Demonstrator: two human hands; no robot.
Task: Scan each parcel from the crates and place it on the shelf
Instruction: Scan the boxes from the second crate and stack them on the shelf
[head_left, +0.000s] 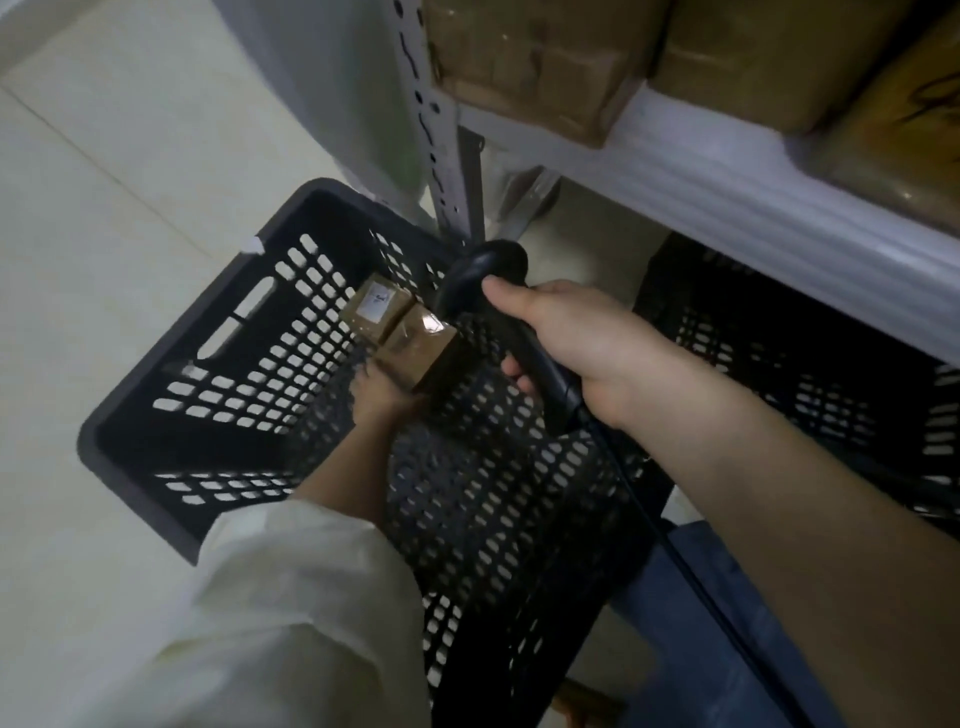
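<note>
A black perforated crate (218, 358) stands on the floor below me. Deep inside it my left hand (382, 397) grips a brown taped parcel (418, 348). A second brown parcel (376, 306) with a white label lies just behind it in the crate. My right hand (582, 343) holds a black corded barcode scanner (485, 283) above the crate, its head pointing down toward the parcels. The white metal shelf (727, 202) runs across the upper right, with several brown parcels (535, 62) stacked on it.
A second black crate (810, 353) sits under the shelf at right. The shelf's perforated upright post (431, 130) rises just behind the first crate. The scanner cable (691, 571) trails down over blue trousers. Pale floor tiles (93, 182) spread to the left.
</note>
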